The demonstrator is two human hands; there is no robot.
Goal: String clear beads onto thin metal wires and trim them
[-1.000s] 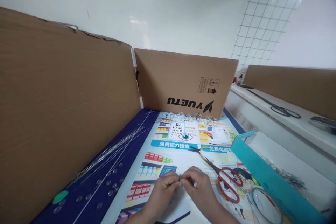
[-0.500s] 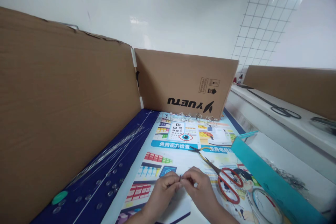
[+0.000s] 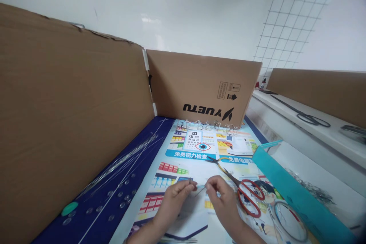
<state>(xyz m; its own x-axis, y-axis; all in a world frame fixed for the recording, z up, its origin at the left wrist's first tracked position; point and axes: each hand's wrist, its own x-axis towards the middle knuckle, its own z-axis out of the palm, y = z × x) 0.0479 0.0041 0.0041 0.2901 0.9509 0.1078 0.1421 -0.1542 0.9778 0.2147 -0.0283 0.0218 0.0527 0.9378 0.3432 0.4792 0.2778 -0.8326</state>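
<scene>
Beyond a printed poster (image 3: 178, 155) stands a brown cardboard panel (image 3: 197, 80) with upside-down YUETU lettering (image 3: 203, 109). Slightly apart above the poster, the left hand (image 3: 175, 200) pinches a fine dark piece (image 3: 190, 180) and the right hand (image 3: 222, 200) a thin wire (image 3: 201, 190) slanting into the gap between them. Red-handled scissors (image 3: 238, 184) lie to the right, near a teal-sided box (image 3: 290, 183)

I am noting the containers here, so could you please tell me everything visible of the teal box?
The teal box is open-topped, with a teal outer side and a whitish interior; it may be card or plastic. Inside lies a tangle of thin, metallic-looking pieces. The box sits at the lower right, set at a slant, hiding part of the printed sheet from view, and its near end runs out of the frame. Neither the left hand nor the right hand touches it.
</scene>
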